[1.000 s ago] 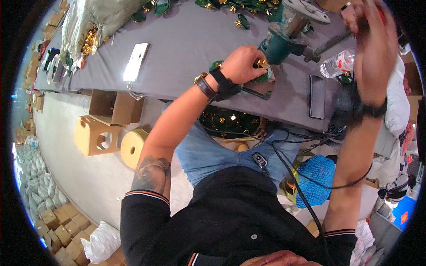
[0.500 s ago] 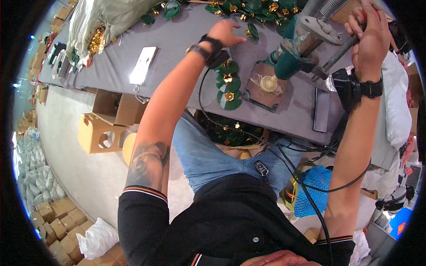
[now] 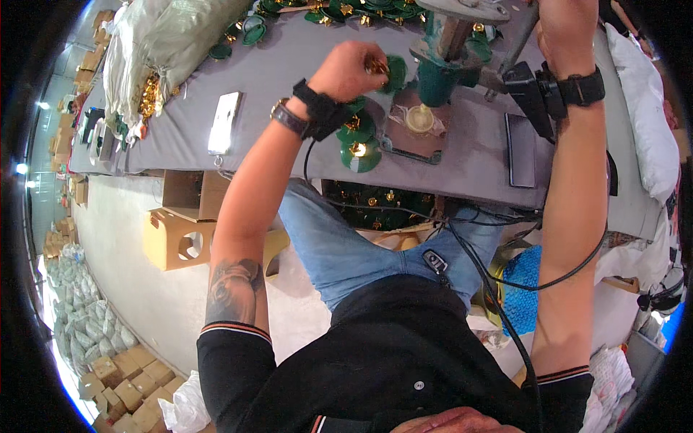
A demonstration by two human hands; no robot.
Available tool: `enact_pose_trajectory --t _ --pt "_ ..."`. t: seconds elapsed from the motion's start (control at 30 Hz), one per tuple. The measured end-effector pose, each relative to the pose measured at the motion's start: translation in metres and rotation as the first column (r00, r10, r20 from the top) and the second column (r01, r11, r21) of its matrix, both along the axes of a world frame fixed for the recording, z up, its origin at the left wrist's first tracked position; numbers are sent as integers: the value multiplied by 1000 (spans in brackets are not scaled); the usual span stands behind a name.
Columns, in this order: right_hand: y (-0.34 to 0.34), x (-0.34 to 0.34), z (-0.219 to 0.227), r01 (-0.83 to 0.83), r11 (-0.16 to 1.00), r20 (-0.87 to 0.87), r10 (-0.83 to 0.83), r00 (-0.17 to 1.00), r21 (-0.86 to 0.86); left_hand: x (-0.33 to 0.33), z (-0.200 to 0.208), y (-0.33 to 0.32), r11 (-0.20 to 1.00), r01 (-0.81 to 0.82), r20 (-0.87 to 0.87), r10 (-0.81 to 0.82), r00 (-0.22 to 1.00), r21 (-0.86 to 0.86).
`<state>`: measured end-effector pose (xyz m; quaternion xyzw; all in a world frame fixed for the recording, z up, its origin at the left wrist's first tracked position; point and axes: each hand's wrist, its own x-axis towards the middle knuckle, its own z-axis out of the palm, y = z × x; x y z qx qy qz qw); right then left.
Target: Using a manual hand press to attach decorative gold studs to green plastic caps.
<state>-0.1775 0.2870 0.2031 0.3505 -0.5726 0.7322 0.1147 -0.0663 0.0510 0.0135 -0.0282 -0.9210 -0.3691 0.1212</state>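
Observation:
My left hand (image 3: 352, 71) is closed on a green disc (image 3: 395, 74) with a gold metal piece, held just left of a green hand press (image 3: 439, 83). Below the press head, a pale round die (image 3: 420, 118) sits on the metal base plate (image 3: 410, 146). My right hand (image 3: 567, 35) is up at the end of the press lever (image 3: 518, 47), its fingers wrapped there and partly cut off by the upper edge. Under my left wrist, several green discs with gold flower-shaped pieces (image 3: 359, 149) overlap in a row.
More green-and-gold pieces (image 3: 336, 13) lie along the table's far side. A bright-screened phone (image 3: 224, 124) and a dark phone (image 3: 521, 151) rest on the grey cloth. Black cables (image 3: 476, 249) hang across my lap. Cartons (image 3: 189, 193) stand under the table at left.
My left hand has closed on a green disc and drawn it nearer the press. My right hand appears higher in view, and the whole view has shifted slightly.

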Motion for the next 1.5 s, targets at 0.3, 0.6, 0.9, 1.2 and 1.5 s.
enact_pose_trajectory --t 0.3,0.6,0.9,1.2,1.5 --pt "1 0 -1 -42 999 1 42 999 -13 21 -13 79 1000 22 59 -23 998 21" --pt "51 103 -59 -57 984 -296 6 955 -166 27 -21 77 997 17 56 -21 998 78" --pt "117 155 -180 171 927 -629 84 773 334 25 -26 77 996 62 -99 -56 993 58" --pt "40 69 -11 67 990 -270 -32 962 123 27 -31 77 995 77 -47 -74 996 66" --pt "0 8 11 -32 997 234 16 972 69 71 -16 46 883 -68 67 41 997 465"
